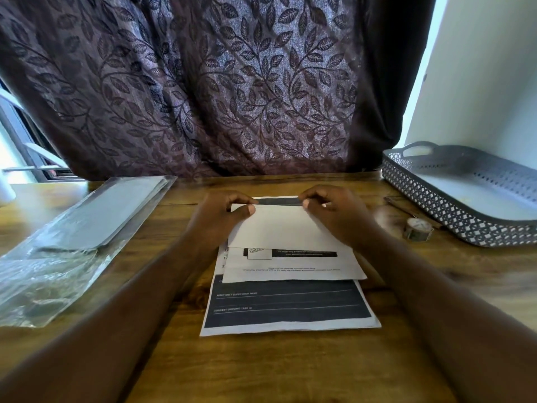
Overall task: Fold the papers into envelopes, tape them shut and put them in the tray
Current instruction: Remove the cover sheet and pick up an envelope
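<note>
Both the left hand (220, 216) and right hand (338, 213) pinch with curled fingers (312, 196) the far edge of a flat white folded paper (284, 229) on the wood-grain surface (261, 367), left of the lattice-walled grey tray (453, 217).

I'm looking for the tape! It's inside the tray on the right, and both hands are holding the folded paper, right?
Not quite: the head view shows the tape roll on the table beside the tray, not inside it. The left hand and right hand do hold the folded paper.
</note>
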`<action>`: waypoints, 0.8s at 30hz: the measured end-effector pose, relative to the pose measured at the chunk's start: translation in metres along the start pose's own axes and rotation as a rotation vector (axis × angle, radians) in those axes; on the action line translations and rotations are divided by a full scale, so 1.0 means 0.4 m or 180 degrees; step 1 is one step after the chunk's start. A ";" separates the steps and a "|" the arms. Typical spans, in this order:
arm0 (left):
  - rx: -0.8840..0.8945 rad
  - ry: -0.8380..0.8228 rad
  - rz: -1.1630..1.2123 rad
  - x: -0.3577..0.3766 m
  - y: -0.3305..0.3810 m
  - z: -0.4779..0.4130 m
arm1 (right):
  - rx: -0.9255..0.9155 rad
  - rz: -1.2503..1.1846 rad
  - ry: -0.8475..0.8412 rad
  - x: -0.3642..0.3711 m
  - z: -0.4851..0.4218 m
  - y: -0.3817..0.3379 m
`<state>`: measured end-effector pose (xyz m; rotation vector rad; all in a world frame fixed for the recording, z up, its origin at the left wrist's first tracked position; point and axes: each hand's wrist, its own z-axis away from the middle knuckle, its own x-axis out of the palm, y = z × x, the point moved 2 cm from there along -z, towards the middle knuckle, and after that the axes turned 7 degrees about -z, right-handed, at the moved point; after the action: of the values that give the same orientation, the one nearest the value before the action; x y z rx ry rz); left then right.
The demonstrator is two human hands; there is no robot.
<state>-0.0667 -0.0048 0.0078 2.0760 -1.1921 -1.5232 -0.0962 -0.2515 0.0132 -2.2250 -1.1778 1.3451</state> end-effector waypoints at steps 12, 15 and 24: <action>0.0524 0.0140 -0.0173 0.000 0.031 -0.005 | -0.0212 0.0635 -0.0444 0.025 -0.019 -0.037; 0.0462 0.0236 -0.0097 -0.015 0.020 -0.013 | -0.0052 0.0497 -0.0417 -0.001 -0.020 -0.011; 0.0177 0.0393 -0.0037 -0.037 -0.008 -0.018 | 0.0522 0.0162 -0.0116 -0.057 -0.001 0.054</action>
<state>-0.0604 0.0068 0.0181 2.1815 -1.1914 -1.3594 -0.0906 -0.2825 0.0142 -2.1363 -0.9902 1.4522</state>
